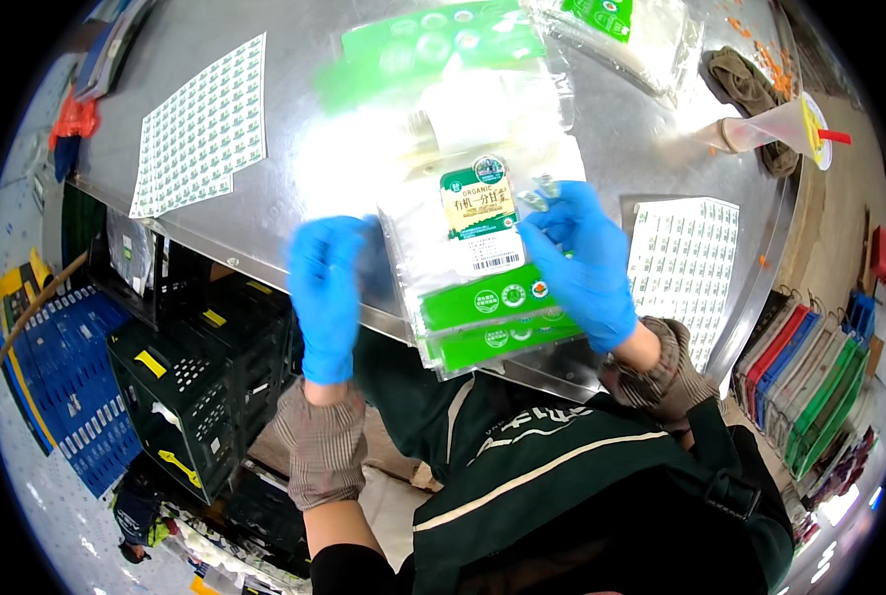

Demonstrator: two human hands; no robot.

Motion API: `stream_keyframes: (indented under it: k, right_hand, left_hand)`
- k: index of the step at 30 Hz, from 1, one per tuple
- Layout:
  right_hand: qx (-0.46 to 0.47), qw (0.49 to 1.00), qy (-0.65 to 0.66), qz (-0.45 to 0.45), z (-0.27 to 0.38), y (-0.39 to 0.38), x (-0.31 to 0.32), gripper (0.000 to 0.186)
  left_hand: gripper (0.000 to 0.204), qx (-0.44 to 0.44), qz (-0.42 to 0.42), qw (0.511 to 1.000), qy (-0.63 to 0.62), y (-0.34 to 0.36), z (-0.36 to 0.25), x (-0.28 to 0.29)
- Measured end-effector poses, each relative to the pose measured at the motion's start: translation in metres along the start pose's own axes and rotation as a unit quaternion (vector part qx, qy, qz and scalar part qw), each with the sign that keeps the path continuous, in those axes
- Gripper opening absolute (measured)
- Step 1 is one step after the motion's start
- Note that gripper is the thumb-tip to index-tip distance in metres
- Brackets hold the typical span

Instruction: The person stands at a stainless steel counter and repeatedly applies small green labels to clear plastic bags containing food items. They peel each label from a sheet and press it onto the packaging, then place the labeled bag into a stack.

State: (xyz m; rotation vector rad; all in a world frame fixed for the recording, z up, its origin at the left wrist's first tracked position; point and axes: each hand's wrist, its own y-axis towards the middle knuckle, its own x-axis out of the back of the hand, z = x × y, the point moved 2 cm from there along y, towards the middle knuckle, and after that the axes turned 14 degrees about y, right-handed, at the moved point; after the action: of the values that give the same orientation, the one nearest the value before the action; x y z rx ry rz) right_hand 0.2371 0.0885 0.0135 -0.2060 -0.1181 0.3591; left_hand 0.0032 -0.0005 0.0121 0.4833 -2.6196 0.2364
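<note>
A stack of clear plastic bags with green bands point(487, 307) lies at the table's front edge, the top one bearing a green and cream label point(476, 202). My blue-gloved right hand point(574, 260) is over its right side, fingers bent round small shiny labels point(544, 188). My blue-gloved left hand point(324, 273) is at the stack's left, fingers curled and slightly blurred; what they hold, if anything, is hidden. Printed sticker sheets lie on either side, one at the left point(197, 119), one at the right point(679, 288).
The steel table point(294, 59) also holds another bag bundle point(651, 50), a brown cloth point(735, 74) and a clear cup with red straw point(790, 134). Black crates point(180, 397) and blue crates point(56, 357) stand lower left; a person point(140, 521) is beyond them.
</note>
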Motion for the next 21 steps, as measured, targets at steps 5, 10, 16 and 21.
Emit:
stream_keyframes:
  k: [5, 10, 16, 21]
  right_hand:
    - [0.200, 0.954, -0.221, 0.023, -0.022, 0.011, -0.001, 0.038]
    - [0.127, 0.992, -0.008, -0.005, 0.040, 0.006, 0.021, 0.023]
    - [0.220, 0.958, -0.151, 0.102, 0.072, 0.005, 0.027, 0.009]
    - [0.244, 0.882, -0.373, 0.154, -0.008, 0.032, -0.001, 0.019]
  left_hand:
    - [0.027, -0.135, 0.148, 0.948, 0.249, -0.005, 0.008, -0.023]
    - [0.018, -0.151, 0.156, 0.962, 0.163, 0.014, 0.020, -0.015]
    - [0.014, 0.134, -0.067, 0.979, -0.141, 0.008, 0.026, 0.001]
    - [0.025, -0.166, 0.146, 0.942, 0.255, -0.007, -0.002, -0.019]
